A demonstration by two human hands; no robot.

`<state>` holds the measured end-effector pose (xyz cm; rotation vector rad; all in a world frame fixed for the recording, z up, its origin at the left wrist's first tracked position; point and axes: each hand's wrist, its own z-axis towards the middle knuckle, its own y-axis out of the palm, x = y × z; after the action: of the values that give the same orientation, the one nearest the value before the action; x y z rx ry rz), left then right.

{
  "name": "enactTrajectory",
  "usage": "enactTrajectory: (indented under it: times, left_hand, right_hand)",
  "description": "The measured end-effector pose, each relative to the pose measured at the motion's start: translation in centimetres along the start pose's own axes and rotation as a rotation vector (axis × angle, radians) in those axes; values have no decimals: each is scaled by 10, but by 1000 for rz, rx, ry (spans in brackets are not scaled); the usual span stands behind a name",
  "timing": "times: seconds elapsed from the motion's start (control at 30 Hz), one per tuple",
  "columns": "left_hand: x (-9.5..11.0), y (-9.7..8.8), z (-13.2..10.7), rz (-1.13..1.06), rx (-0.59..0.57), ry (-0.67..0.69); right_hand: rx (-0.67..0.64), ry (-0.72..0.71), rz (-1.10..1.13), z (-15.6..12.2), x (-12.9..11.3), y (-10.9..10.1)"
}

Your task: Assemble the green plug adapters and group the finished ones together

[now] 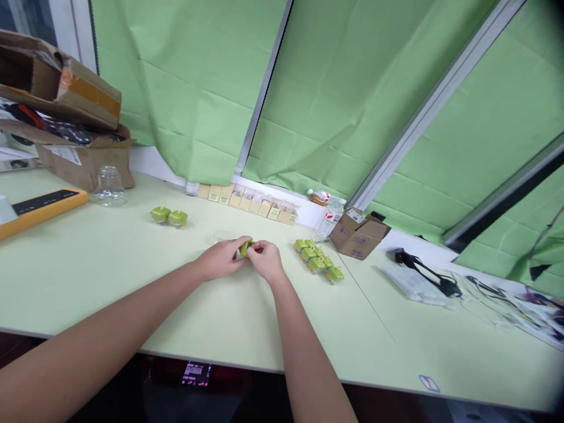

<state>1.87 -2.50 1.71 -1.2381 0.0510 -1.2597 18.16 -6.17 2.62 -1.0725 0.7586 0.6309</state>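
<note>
Over the middle of the table my left hand [221,258] grips a small green lid [245,248] between thumb and fingers. Pinched at the lid's right side is my right hand [267,260], its fingertips partly covering it. A clear plastic cup [221,236], hard to make out, sits just behind my left hand. Two small clear containers with green lids [169,216] stand to the left. On the right, several more green-lidded containers [318,258] with yellowish contents are grouped in rows, loop handles upright on top.
Small cream boxes [253,201] line the back edge. Plastic bottles [329,214] and a brown carton [359,233] stand right of them. Cables [434,279] and plastic bags [409,285] lie far right. Large cartons [83,158], a clear jar [109,187] and a yellow-edged device [48,208] occupy the left.
</note>
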Motion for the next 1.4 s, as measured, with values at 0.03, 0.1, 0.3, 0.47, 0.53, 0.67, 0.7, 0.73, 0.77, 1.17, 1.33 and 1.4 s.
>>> enactTrajectory:
  times: [0.03, 0.1, 0.3, 0.47, 0.53, 0.67, 0.7, 0.73, 0.77, 1.17, 1.33, 1.4]
  left_hand:
    - [-1, 0, 1, -11, -4, 4]
    - [-2, 1, 1, -30, -10, 11]
    - [-5, 2, 2, -71, -7, 8]
    - [-3, 1, 1, -84, -10, 15]
    - [-3, 1, 1, -89, -7, 21]
    - [-4, 1, 1, -109, -7, 30]
    - [-4, 2, 1, -113, -5, 32]
    - [-5, 2, 2, -115, -3, 32]
    - [-5, 2, 2, -117, -1, 29]
    - [-6, 4, 3, -131, 8, 4]
    - [-5, 3, 3, -141, 15, 6]
    - [-5, 2, 3, -142, 17, 1]
  right_hand:
    - [-1, 0, -7, 0, 1, 0]
    - [0, 7, -16, 0, 2, 1]
    - [-14, 16, -40, 0, 1, 1]
    - [-37, 17, -59, -2, -2, -1]
    - [-53, 4, -60, -2, -3, -2]
    - [-77, -21, -79, -2, -3, -3]
    - [-78, -28, -86, -2, -3, -3]
    - [-76, -35, -92, -2, -2, -3]
    - [-71, -43, -97, -2, -2, -3]
    - [-7, -101, -169, -1, 2, 1]
    - [-10, -81, -157, -2, -1, -2]
    - [-14, -71, -146, -3, -3, -3]
